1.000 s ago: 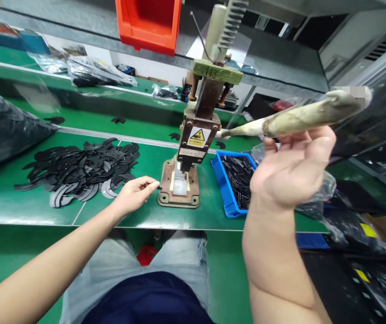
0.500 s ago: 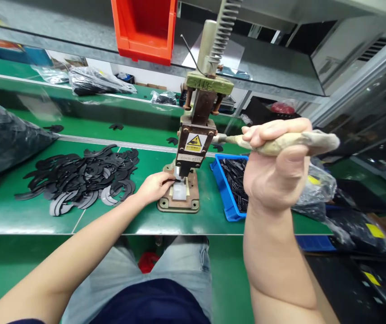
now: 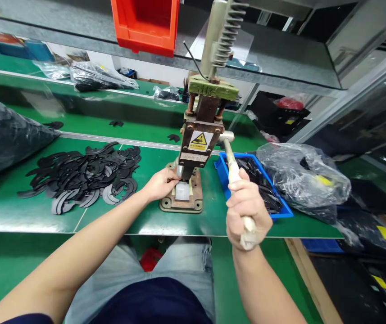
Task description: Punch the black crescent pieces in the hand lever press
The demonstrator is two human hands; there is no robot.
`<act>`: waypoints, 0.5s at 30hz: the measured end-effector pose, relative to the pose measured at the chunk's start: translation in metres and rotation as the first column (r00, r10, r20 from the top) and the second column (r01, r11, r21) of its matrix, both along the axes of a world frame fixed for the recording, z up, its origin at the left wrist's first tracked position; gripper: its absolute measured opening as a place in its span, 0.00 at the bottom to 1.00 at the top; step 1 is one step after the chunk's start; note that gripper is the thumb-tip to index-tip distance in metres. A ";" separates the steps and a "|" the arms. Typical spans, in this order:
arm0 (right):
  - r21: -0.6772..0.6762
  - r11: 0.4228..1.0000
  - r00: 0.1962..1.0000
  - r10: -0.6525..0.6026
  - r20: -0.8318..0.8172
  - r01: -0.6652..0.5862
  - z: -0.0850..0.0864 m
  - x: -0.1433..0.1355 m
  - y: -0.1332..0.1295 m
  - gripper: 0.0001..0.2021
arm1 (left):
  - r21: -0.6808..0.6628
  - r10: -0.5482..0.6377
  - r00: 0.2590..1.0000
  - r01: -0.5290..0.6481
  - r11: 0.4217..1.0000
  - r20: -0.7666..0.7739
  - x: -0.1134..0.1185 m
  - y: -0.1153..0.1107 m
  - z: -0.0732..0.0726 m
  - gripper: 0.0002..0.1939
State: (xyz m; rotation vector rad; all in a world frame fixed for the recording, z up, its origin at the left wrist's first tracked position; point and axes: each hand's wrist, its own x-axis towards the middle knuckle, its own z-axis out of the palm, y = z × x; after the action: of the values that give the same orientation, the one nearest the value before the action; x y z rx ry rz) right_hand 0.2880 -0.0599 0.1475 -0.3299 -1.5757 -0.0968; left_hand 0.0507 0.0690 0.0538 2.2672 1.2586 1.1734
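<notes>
Gripping the cream-wrapped lever (image 3: 229, 155) of the bench press (image 3: 206, 109): right hand (image 3: 248, 209), fingers folded fully round the handle, which slopes from the press's right side down toward the operator. Left hand (image 3: 161, 185) at the press base (image 3: 197, 191), thumb and fingers drawn to a narrow pinch beside the foot of the ram (image 3: 188, 173); it appears to hold a small dark piece (image 3: 180, 180), mostly hidden by the fingertips, so its shape and exact seating cannot be told. A pale pad (image 3: 182, 193) lies on the base, just in front of the ram. Curved black parts (image 3: 91, 173) lie heaped on the green bench, left of the press; small black pieces (image 3: 270, 198) fill a blue bin (image 3: 222, 174) to its right. Step in hand, as judged: pressing, with the workpiece steadied by the left hand under the ram. Next move probably calls for a controlled lever stroke, fingertips kept out from beneath the ram, then the lever raised to free the piece.
</notes>
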 end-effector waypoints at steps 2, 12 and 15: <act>0.012 1.000 1.000 -0.007 0.004 0.007 -0.010 0.003 0.001 0.08 | -0.006 0.001 1.000 -0.001 1.000 0.000 0.002 -0.004 0.001 0.10; 0.122 0.989 0.992 -0.065 -0.106 0.078 -0.012 0.001 0.016 0.09 | 0.180 0.192 0.917 -0.136 0.974 -0.349 -0.125 -0.045 0.032 0.12; 0.145 0.986 0.983 -0.059 -0.176 0.085 -0.014 -0.004 0.021 0.10 | 0.104 0.193 0.818 -0.162 0.981 -0.542 -0.182 -0.066 0.038 0.11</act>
State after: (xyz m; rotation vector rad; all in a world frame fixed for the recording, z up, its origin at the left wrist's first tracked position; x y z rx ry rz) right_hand 0.2836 -0.0394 0.1330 -0.2683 -1.3778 -0.2375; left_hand -0.1314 0.0029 0.0917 2.6866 1.6863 0.6077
